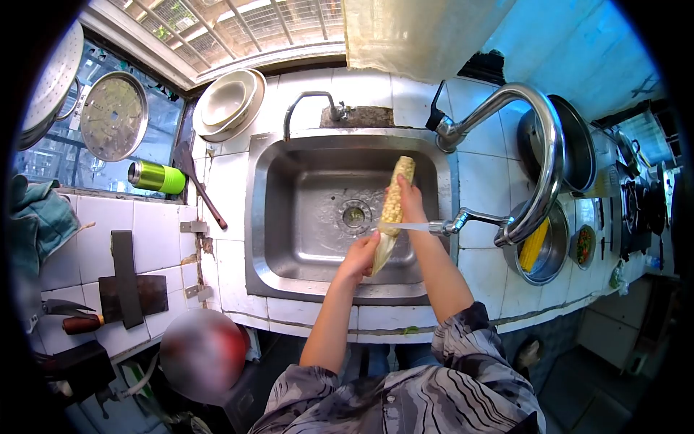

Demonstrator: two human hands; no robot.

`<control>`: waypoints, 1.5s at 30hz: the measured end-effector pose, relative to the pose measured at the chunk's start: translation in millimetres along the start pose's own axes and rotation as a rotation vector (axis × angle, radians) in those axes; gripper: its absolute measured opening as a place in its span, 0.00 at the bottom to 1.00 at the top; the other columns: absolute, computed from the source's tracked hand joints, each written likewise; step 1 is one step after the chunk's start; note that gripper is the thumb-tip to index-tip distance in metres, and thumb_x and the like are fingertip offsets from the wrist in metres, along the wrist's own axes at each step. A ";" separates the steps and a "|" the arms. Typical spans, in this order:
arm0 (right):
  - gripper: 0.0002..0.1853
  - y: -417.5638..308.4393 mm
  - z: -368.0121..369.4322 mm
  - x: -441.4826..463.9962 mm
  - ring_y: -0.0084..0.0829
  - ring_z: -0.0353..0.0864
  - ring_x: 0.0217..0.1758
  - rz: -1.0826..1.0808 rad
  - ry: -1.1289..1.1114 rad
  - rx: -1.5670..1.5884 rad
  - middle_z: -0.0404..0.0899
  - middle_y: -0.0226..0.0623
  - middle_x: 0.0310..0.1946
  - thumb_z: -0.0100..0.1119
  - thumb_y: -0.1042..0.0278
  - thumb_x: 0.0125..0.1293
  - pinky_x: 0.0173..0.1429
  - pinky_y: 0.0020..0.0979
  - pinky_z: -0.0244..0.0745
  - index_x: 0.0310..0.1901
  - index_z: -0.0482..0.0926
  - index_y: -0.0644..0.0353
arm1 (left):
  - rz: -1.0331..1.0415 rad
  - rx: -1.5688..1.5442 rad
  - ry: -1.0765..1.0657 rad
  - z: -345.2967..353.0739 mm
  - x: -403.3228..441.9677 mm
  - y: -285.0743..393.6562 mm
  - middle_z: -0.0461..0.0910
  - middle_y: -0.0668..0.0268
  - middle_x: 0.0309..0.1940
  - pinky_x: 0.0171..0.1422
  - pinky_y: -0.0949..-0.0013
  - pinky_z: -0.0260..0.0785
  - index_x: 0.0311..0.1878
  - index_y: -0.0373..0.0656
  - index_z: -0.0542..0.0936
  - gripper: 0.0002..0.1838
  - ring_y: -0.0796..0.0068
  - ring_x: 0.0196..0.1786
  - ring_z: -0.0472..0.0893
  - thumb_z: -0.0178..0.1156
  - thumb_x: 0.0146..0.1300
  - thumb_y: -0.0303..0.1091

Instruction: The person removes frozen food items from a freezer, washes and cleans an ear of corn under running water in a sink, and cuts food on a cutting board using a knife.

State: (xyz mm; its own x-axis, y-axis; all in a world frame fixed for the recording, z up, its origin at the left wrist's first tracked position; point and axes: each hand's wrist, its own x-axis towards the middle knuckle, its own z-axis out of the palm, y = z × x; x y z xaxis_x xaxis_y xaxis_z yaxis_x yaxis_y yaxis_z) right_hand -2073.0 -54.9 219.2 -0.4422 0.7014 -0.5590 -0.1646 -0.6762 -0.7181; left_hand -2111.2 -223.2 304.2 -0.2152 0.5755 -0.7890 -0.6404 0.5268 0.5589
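Note:
An ear of corn [394,206] with pale kernels is held at a slant over the right half of the steel sink [303,253]. My left hand [361,254] is closed round its lower end, where pale green husk shows. Higher up, my right hand [411,201] grips the cob from the right side, with the tip sticking out above it. Water runs from the spout of the large curved faucet [547,155] leftward across the cob and my right wrist. The drain [356,215] is wet.
On the right counter, a metal pot [553,271] holds yellow corn, beside a small bowl [583,246] of chopped red and green pieces. Stacked bowls [230,105] stand at the back left. A smaller tap [307,95] rises behind the sink. A cleaver [153,295] hangs on the left wall.

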 end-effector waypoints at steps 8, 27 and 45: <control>0.25 28.1 16.1 -13.1 0.30 0.77 0.31 0.121 0.075 -0.082 0.75 0.38 0.31 0.55 0.47 0.59 0.30 0.34 0.74 0.43 0.69 0.65 | 0.529 0.555 0.299 2.7 20.7 -29.8 0.74 0.58 0.16 0.19 0.63 0.61 0.33 0.39 0.75 0.18 0.64 0.18 0.74 0.51 0.63 0.47; 0.21 7.4 5.8 -57.7 0.32 0.76 0.30 0.589 -0.412 -0.587 0.74 0.38 0.29 0.58 0.66 0.42 0.27 0.31 0.74 0.42 0.72 0.63 | 0.477 0.769 -0.206 -30.9 0.3 -6.9 0.73 0.66 0.17 0.30 0.67 0.64 0.26 0.35 0.75 0.16 0.75 0.24 0.72 0.52 0.61 0.39; 0.26 4.9 23.9 -129.5 0.51 0.76 0.42 -0.123 -0.174 -1.231 0.77 0.52 0.36 0.59 0.61 0.44 0.45 0.45 0.70 0.47 0.69 0.61 | 0.532 0.338 0.570 -16.0 115.1 3.8 0.77 0.47 0.36 0.47 0.58 0.67 0.46 0.30 0.69 0.29 0.53 0.42 0.77 0.45 0.64 0.54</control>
State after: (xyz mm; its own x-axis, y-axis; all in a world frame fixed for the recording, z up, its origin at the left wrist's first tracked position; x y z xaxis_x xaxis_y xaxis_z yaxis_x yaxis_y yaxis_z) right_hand -2037.6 -154.3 297.9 -0.6085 0.6420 -0.4664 0.6791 0.1173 -0.7246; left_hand -2150.2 -165.0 211.4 -0.8220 0.4438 -0.3570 -0.1135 0.4866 0.8662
